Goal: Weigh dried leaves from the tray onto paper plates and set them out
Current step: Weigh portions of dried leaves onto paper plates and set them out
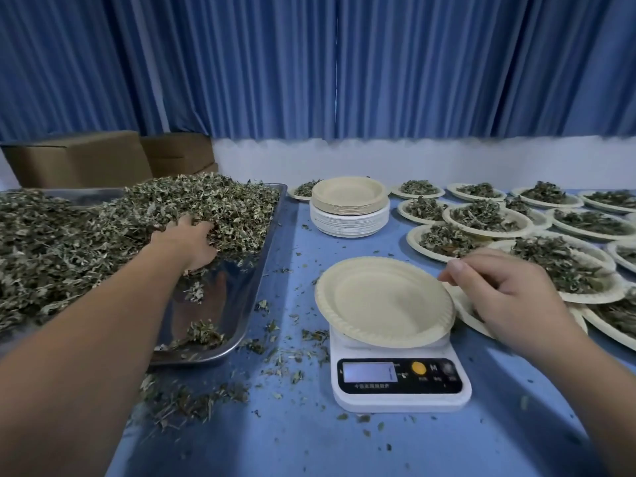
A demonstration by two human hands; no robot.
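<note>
Blue curtains (309, 63) back a blue table (292, 442): one steel tray (220, 287) at 9 o'clock holds the dried leaves (69, 242), where the left hand (191, 242) has its fingers buried, grip impossible to tell. One scale (399, 380) at 6 o'clock bears one empty plate (382, 301), its 3 o'clock rim pinched by the right hand (509, 294). One plate stack (349, 215) sits at 12, two boxes (79, 160) at 10, and over a dozen filled plates (488, 233) from 2 to 4.

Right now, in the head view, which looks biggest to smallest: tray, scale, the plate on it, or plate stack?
1. tray
2. plate and scale, about alike
3. plate stack, but it sits farther away, so unsure
</note>
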